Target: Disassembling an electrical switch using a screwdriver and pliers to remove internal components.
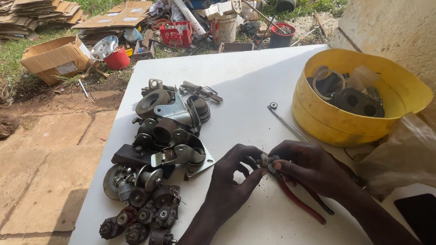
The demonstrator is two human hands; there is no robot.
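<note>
Hiding a small metal part point(265, 160), both hands' fingers point(254, 174) pinch it

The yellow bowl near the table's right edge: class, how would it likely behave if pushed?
The yellow bowl looks like thin plastic, so probably light itself. The metal parts inside likely add weight. Its broad base suggests sliding rather than tipping on the smooth white table.

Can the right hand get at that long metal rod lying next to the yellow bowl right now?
Probably yes. The rod lies bare on the white table, just ahead of the right hand, with nothing between them. But both hands are pinching a small metal part, and the right one also holds red-handled pliers.
</note>
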